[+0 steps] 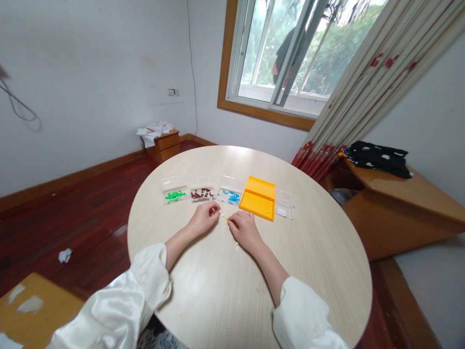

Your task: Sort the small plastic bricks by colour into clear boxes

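My left hand (204, 218) is over the table with thumb and fingertips pinched together. Opposite it, my right hand (245, 229) has its fingers curled in, also in a pinch. Between the fingertips of both hands show small pale yellow pieces (224, 217); they are too small to name, and what each hand grips is hidden. A tiny pale piece (237, 245) lies on the table beside my right hand. Beyond my hands stand open clear boxes with green pieces (176, 196), dark brown pieces (202, 194) and blue pieces (230, 196).
An open yellow case (257, 204) lies beyond my right hand, with a clear box (284, 209) to its right. All stand on a round pale wooden table (308, 261). A small cabinet (168, 145) and a tilted wooden desk (403, 213) are behind it, near a window.
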`<move>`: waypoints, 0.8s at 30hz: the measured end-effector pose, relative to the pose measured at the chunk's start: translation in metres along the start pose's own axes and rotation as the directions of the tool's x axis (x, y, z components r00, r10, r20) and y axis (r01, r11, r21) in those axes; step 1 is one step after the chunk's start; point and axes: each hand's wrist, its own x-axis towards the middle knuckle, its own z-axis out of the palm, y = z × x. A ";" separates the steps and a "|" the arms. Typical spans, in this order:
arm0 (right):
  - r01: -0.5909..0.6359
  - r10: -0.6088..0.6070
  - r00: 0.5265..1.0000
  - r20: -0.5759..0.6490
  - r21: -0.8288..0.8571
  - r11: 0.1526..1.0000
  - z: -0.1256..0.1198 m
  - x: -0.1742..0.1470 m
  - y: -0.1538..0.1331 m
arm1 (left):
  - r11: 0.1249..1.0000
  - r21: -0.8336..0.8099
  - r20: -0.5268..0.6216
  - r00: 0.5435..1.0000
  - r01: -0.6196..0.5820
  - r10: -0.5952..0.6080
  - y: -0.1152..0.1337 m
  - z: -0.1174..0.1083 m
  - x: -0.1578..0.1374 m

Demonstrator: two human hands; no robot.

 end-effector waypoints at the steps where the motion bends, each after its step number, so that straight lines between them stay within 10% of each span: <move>1: -0.001 0.001 1.000 -0.003 -0.008 1.000 -0.001 0.000 -0.001 | 1.000 0.001 -0.012 1.000 -0.008 0.008 -0.002 0.001 0.000; 24: -0.016 0.014 1.000 0.022 0.051 0.999 0.008 -0.001 0.004 | 1.000 0.013 0.011 1.000 0.009 -0.009 0.001 -0.001 0.001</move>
